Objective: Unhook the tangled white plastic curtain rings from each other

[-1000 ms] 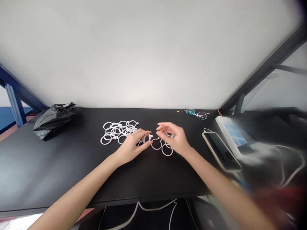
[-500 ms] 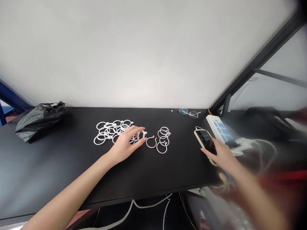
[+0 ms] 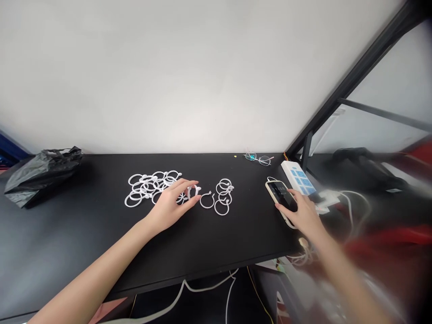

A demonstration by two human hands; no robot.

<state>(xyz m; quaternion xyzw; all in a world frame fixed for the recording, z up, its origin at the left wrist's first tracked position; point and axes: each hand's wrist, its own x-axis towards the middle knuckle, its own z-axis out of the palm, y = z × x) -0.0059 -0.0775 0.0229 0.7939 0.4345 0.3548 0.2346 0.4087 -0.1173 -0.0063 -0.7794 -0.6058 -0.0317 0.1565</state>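
Observation:
Between the thumb and fingertips of my left hand (image 3: 172,204) is a white plastic ring (image 3: 193,192), held upright. Behind that hand spreads a pile of white rings (image 3: 138,185), partly hidden by my fingers. Just right of the held ring lies one open ring (image 3: 207,207) with a gap at its top. Beyond it several overlapping rings (image 3: 222,213) form a small group. My right hand (image 3: 305,213) grips the lower part of a phone (image 3: 281,192) across its edges, thumb on the left side. The phone lies screen up with a cable at its top.
A crumpled black plastic bag (image 3: 43,173) sits at the far left of the black table (image 3: 162,256). Eyeglasses (image 3: 264,160) lie near the wall. A white power strip (image 3: 297,175) stands beyond the phone, with white cables at right. Black metal framing (image 3: 337,94) rises on the right.
The whole view has shifted, so the table and its things appear further left. Both hands keep their holds on the ring and the phone.

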